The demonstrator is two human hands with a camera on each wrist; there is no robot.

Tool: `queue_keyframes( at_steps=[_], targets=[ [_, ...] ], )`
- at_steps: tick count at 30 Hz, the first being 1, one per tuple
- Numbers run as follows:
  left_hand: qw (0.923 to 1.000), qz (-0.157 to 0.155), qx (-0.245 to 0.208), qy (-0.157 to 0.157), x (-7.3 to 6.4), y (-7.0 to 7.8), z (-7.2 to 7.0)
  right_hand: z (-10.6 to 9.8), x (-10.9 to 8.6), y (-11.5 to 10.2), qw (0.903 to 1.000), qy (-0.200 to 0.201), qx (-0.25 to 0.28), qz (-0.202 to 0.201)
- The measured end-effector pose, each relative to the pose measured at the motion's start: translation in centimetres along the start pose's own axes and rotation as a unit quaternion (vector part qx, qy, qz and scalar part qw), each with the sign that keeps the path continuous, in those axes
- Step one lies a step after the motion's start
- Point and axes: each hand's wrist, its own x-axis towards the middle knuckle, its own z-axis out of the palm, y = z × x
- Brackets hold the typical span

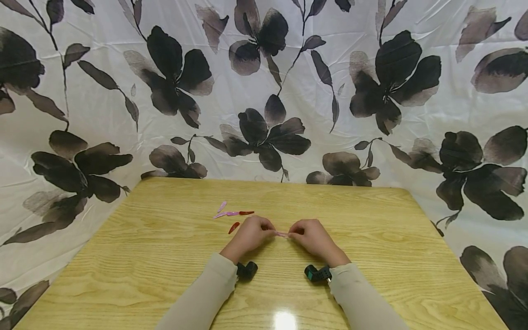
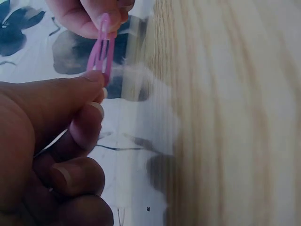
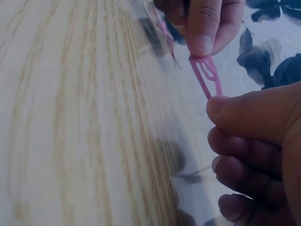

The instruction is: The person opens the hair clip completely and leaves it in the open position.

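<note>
Landmark: the pink hair clip [image 1: 282,234], held between the person's two hands above the wooden table [image 1: 371,220]. Its long axis runs from one hand to the other, roughly crosswise to the person's body. Left hand [image 1: 253,233] pinches the clip's left end, thumb on top; right hand [image 1: 312,234] pinches its right end in the same manner. Neither hand is nearer: both touch it, one at each tip, with the slotted middle bare between them. Narrow strips and gaps show there in both wrist views; cannot tell whether it is snapped or sprung.

To the clip's left, beyond the left hand: a red clip [image 1: 233,228] alone, set slantwise. Farther off, left and beyond the clip: a row of pink and red clips [image 1: 232,213], end to end; cannot tell if linked or just touching. A pale pink clip [image 1: 222,206] lies just past that row. Behind everything, a flower-printed cloth [image 1: 330,105] hangs.

Brands, labels, writing: none that I can read on the clips, table or cloth.
</note>
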Motion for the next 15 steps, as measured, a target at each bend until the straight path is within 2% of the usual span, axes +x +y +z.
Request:
queue_keyframes(
  at_steps=[7,15],
  targets=[
    [0.9999,-0.006,-0.002,-0.01,-0.08,-0.16,0.11,0.21,0.07,0.0,0.9999,-0.012,-0.006,0.008],
    [0.9998,-0.003,0.013,-0.015,-0.02,-0.44,0.29,0.31,0.05,0.01,0.9995,-0.022,-0.018,-0.011]
  ],
)
